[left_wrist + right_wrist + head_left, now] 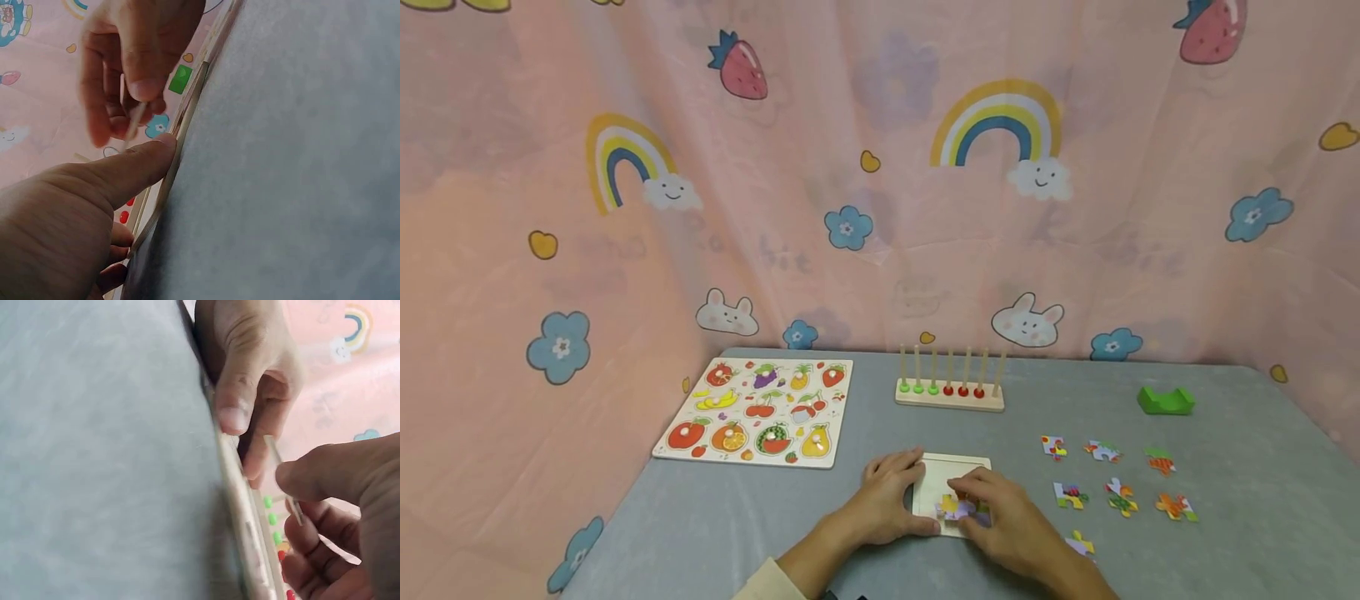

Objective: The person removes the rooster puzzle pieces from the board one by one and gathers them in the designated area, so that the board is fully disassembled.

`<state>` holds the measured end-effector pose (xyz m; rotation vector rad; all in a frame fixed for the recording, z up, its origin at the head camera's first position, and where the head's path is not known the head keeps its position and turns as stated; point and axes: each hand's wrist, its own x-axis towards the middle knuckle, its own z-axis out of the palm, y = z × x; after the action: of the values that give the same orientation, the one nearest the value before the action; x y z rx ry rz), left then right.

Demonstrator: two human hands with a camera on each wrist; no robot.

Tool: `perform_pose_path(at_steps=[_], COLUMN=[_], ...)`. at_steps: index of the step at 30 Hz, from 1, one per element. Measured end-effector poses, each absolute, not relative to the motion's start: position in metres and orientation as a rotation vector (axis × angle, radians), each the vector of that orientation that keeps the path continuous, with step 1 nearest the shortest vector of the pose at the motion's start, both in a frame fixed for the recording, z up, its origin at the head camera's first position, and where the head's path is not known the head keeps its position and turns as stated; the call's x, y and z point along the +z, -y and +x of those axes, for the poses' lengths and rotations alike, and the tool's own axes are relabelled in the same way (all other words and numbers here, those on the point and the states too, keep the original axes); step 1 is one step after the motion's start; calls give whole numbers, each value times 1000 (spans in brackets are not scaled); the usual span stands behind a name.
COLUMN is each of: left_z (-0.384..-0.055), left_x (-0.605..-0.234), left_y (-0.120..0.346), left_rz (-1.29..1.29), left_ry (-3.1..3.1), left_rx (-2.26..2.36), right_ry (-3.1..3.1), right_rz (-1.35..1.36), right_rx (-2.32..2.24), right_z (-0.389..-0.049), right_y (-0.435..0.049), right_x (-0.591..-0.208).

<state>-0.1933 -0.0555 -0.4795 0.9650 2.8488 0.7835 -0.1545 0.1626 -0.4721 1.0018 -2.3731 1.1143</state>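
Note:
A pale wooden puzzle tray (934, 473) lies on the grey table in front of me. My left hand (889, 502) holds it at the left side, with the thumb along the near edge and the fingers further up. Above the tray, my right hand (1006, 518) pinches a yellow and purple jigsaw piece (953, 507) between thumb and fingers. In the right wrist view the piece (272, 449) appears nearly edge-on, tilted and off the tray. Fingers partly cover the tray's lower right, where some purple and green colour shows; whether another piece lies there is unclear.
Several loose jigsaw pieces (1118, 497) lie to the right, one (1081, 543) close by the right forearm. A fruit peg board (752, 414) is at the left. Behind the tray stand a wooden peg rack (949, 398) with beads and, further right, a green block (1165, 402).

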Motion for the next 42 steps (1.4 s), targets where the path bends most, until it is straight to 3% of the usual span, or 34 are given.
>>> perform_pose_path(at_steps=[19, 31, 42], left_z=[-194, -194, -193], left_x=[-479, -479, -479], left_y=[56, 56, 55], left_rz=[926, 936, 936], left_ry=[-2823, -2826, -2845], left_rx=[803, 788, 773], right_ry=[2326, 2358, 2294], right_rz=[852, 755, 835], right_rx=[1118, 1019, 1003], right_z=[-136, -117, -108], right_y=[-194, -233, -277], right_x=[-432, -426, -427])
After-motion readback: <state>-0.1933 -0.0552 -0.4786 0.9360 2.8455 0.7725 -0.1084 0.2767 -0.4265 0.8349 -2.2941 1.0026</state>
